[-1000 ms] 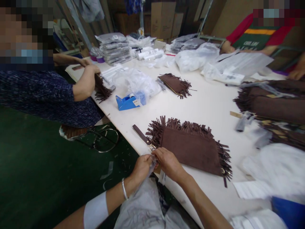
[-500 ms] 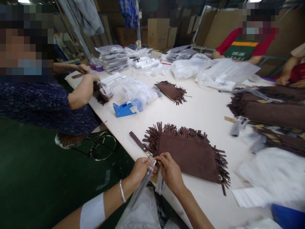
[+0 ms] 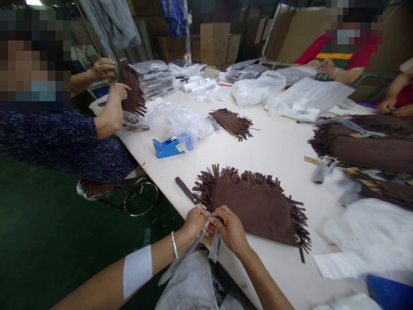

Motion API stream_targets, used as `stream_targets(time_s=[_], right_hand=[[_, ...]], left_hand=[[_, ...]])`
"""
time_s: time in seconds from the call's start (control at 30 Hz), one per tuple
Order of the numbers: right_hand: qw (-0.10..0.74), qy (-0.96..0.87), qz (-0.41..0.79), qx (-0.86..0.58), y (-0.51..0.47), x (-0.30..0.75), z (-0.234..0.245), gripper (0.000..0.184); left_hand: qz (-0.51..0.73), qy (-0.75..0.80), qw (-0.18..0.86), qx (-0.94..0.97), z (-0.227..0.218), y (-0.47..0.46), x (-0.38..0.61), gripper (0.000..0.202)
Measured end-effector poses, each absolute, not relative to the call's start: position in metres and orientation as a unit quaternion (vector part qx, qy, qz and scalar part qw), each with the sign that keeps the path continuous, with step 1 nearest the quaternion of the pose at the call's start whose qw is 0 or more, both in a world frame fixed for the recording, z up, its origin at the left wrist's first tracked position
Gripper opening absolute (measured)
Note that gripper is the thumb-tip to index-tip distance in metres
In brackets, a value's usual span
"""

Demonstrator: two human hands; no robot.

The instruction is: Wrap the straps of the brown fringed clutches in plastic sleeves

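A brown fringed bag lies flat on the white table in front of me, its strap pointing away to the left. At the bag's near left corner, my left hand is closed on a clear plastic strip that trails down toward my lap. My right hand pinches at the same spot, its fingertips touching those of the left. Another end of clear plastic hangs below the right fingers. The metal ring by the strap is partly hidden behind my left hand.
A blue tape dispenser and crumpled plastic bags lie ahead on the left. Beyond is a smaller fringed pouch. Stacked brown bags and white wrapping fill the right. A co-worker at left holds a fringed bag; others sit across.
My hands have drawn closer together at the bag's corner, and the plastic strip has swung lower. The co-worker at left has lifted a fringed bag upright.
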State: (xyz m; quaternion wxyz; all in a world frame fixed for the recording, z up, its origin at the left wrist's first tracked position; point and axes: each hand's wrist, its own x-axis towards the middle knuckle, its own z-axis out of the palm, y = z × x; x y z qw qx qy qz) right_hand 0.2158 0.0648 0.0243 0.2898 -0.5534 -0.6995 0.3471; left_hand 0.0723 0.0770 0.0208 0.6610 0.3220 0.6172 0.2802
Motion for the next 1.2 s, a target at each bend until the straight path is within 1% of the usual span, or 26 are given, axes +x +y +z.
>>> stream_targets(time_s=[0.13,0.3,0.37,0.53,0.7,0.87,0.97,1.07,1.2], right_hand=[[0.275,-0.722,0.308,-0.555,0.065,0.211,0.021,0.016],[0.197,-0.774,0.226,-0.557,0.063,0.207,0.025,0.019],[0.181,-0.783,0.204,-0.559,0.064,0.205,0.024,0.019],[0.199,-0.756,0.206,-0.589,0.062,0.202,0.019,0.019],[0.205,-0.737,0.209,-0.609,0.061,0.198,0.012,0.019],[0.198,-0.749,0.172,-0.608,0.06,0.195,0.017,0.022],[0.239,-0.714,0.171,-0.636,0.045,0.195,0.027,0.019],[0.271,-0.649,0.213,-0.678,0.019,0.191,0.034,0.017],[0.27,-0.608,0.288,-0.689,-0.003,0.177,0.034,0.012]], left_hand=[[0.276,0.622,0.655,0.328,0.016,0.076,0.074,0.029],[0.28,0.608,0.667,0.328,0.02,0.079,0.072,0.033],[0.281,0.589,0.68,0.333,0.027,0.078,0.067,0.035],[0.283,0.555,0.719,0.308,0.036,0.059,0.04,0.037],[0.286,0.557,0.742,0.237,0.026,0.042,0.032,0.039],[0.302,0.581,0.726,0.21,0.02,0.043,0.043,0.033],[0.321,0.589,0.712,0.209,0.021,0.044,0.045,0.029],[0.345,0.58,0.708,0.206,0.021,0.041,0.046,0.027],[0.383,0.57,0.694,0.216,0.019,0.037,0.05,0.025]])
